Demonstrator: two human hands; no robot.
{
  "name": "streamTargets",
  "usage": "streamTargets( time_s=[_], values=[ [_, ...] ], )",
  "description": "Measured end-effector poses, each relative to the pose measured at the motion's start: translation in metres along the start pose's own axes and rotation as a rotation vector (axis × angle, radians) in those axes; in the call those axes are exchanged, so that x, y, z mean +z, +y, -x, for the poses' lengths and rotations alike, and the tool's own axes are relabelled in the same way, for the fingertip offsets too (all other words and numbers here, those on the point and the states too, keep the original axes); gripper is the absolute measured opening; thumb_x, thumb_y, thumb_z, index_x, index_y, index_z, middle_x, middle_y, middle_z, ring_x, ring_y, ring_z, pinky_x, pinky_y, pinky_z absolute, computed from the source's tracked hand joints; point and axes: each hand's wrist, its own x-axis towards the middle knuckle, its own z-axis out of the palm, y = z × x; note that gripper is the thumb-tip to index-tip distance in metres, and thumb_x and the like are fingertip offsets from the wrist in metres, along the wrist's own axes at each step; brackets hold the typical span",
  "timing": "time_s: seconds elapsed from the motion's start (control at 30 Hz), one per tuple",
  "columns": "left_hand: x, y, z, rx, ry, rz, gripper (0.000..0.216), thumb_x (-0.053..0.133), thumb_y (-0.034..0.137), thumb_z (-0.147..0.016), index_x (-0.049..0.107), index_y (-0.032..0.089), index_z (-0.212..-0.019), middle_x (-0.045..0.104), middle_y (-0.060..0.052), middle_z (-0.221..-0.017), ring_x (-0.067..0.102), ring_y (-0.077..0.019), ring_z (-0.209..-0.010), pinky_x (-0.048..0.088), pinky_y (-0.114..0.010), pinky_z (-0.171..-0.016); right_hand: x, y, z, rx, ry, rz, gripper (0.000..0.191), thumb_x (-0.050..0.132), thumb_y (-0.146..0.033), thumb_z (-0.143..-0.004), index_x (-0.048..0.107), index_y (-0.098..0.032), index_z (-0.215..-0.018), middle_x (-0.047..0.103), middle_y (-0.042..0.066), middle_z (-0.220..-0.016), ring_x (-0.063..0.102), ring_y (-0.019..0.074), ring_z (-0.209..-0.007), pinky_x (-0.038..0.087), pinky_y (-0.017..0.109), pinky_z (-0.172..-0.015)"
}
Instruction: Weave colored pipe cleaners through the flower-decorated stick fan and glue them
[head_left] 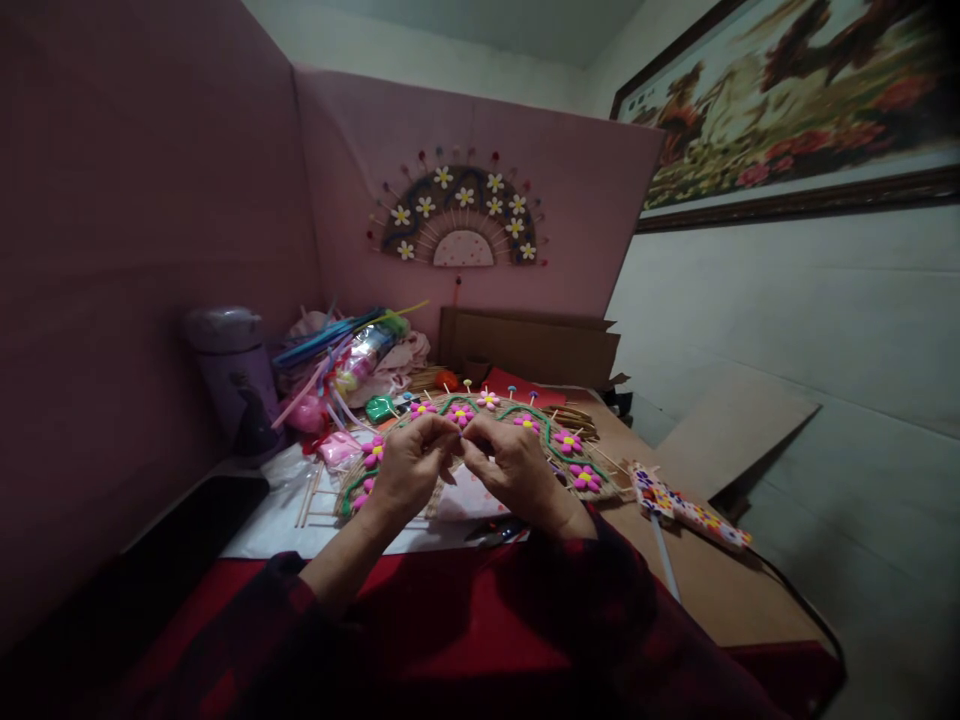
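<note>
Both hands meet fingertip to fingertip above a fan-shaped woven craft piece (pixel 547 420) lying on the table. My left hand (pixel 412 465) is closed in a pinch, and my right hand (pixel 514 465) pinches against it. Between the fingertips is a tiny dark bluish bit, too small to name. Pink clay-like flowers (pixel 585 478) with yellow centres and a wavy green strip decorate the fan piece. Sticks with small coloured balls (pixel 533 397) stand out along its far edge. A pale panel (pixel 466 497) at its base is partly hidden by my hands.
A purple bottle (pixel 238 385) stands left, beside bagged craft materials (pixel 360 365). A dark phone-like slab (pixel 199 515) lies front left. Pliers-like tools (pixel 499 532) sit below my hands. A flower-patterned glue gun (pixel 690 510) with a cord lies right. A finished fan (pixel 463 215) hangs behind.
</note>
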Motion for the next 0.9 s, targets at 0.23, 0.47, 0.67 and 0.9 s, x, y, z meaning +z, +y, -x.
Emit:
streamTargets(
  time_s=[0.23, 0.47, 0.67, 0.9],
  values=[
    [0.005, -0.009, 0.003, 0.042, 0.103, -0.112, 0.007, 0.049, 0.022, -0.077, 0.053, 0.017, -0.075, 0.05, 0.003, -0.055, 0.046, -0.0088, -0.041, 0.041, -0.021, -0.035, 0.006, -0.002, 0.001, 0.047, 0.024, 0.007, 0.015, 0.046, -0.025, -0.086, 0.057, -0.018, -0.078, 0.063, 0.002, -0.073, 0.055, 0.0128, -0.064, 0.035, 0.022, -0.06],
    [0.012, -0.009, 0.008, 0.207, 0.269, -0.404, 0.01, 0.045, 0.014, -0.076, 0.053, 0.018, -0.071, 0.049, 0.004, -0.056, 0.046, -0.0089, -0.047, 0.036, -0.02, -0.046, 0.017, -0.007, 0.005, 0.049, 0.122, -0.026, 0.011, 0.048, -0.018, -0.079, 0.052, -0.018, -0.07, 0.053, -0.002, -0.06, 0.048, 0.0106, -0.054, 0.032, 0.022, -0.055],
    [0.019, -0.007, 0.011, 0.304, 0.38, -0.574, 0.008, 0.049, 0.01, -0.071, 0.053, 0.017, -0.07, 0.053, 0.003, -0.058, 0.05, -0.0118, -0.056, 0.036, -0.023, -0.054, 0.026, -0.013, 0.004, 0.157, 0.225, -0.102, 0.013, 0.047, -0.015, -0.073, 0.046, -0.018, -0.061, 0.046, -0.004, -0.052, 0.042, 0.0092, -0.047, 0.03, 0.021, -0.049],
    [0.013, -0.009, 0.004, 0.18, 0.196, -0.351, 0.009, 0.048, 0.019, -0.078, 0.057, 0.017, -0.075, 0.055, 0.003, -0.06, 0.049, -0.0094, -0.049, 0.039, -0.021, -0.048, 0.015, -0.002, 0.002, 0.123, 0.179, 0.059, 0.012, 0.049, -0.019, -0.077, 0.05, -0.019, -0.065, 0.051, -0.003, -0.055, 0.047, 0.0106, -0.052, 0.029, 0.022, -0.053]
  ],
)
